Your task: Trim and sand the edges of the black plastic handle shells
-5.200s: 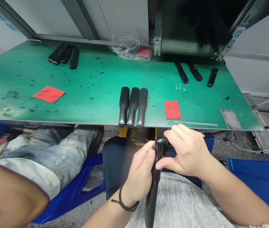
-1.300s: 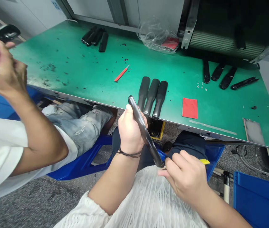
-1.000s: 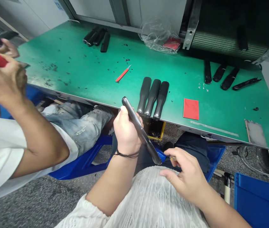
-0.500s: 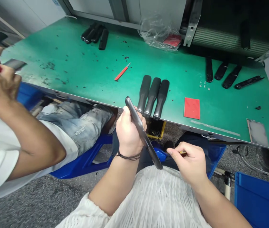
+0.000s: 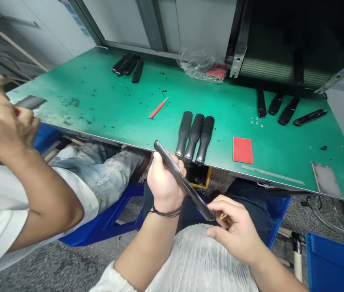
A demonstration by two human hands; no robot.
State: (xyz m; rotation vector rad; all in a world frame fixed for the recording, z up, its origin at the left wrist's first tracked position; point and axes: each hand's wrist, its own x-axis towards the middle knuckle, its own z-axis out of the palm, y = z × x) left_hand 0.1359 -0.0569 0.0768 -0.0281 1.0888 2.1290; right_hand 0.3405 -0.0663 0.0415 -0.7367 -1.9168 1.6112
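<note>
Step in hand, as judged: left hand [image 5: 165, 184] best firm, right hand [image 5: 236, 228] best light and controlled; handle [image 5: 181, 179], one: black, smooth, glossy, tilted, held off the table's [image 5: 132, 117] near edge, near three similar handles [image 5: 194, 137]; left closed around its upper half; right curled on a small yellow item [image 5: 225, 217], mostly hidden, at its lower end.

Right hand [image 5: 236, 228] now nearer handle [image 5: 184, 181]
</note>
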